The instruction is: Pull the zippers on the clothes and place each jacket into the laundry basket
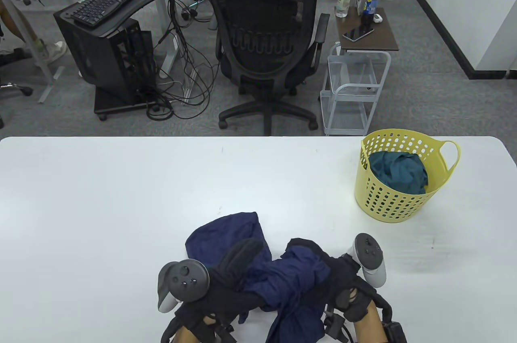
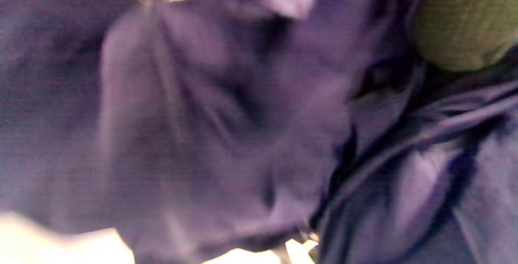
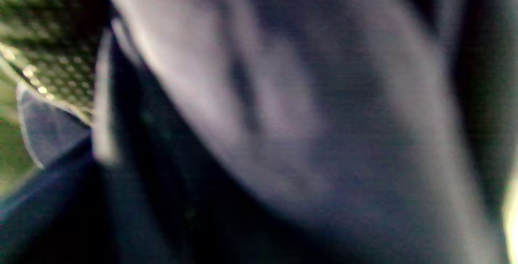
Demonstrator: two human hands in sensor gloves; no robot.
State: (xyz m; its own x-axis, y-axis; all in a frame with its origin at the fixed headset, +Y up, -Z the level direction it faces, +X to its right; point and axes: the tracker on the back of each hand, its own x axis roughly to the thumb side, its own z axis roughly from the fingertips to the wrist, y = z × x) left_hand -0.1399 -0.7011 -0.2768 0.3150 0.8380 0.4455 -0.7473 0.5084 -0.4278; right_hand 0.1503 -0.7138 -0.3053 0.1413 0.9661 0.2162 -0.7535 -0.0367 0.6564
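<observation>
A navy jacket [image 1: 230,234] lies bunched up near the table's front edge, in the middle. My left hand [image 1: 250,248] reaches over it from the left, its gloved fingers curled into the fabric. My right hand [image 1: 301,247] grips the bunched cloth from the right side, and part of the jacket hangs between my wrists. Both wrist views are blurred and filled with the navy jacket [image 2: 202,134] [image 3: 303,114]; no zipper shows. The yellow laundry basket [image 1: 387,197] stands at the table's right, with a teal garment [image 1: 398,171] inside.
The white table [image 1: 101,205] spreads out to the left and behind the jacket. Beyond its far edge are an office chair [image 1: 266,36] with a person seated, a wire side cart [image 1: 351,88] and a computer stand [image 1: 109,36].
</observation>
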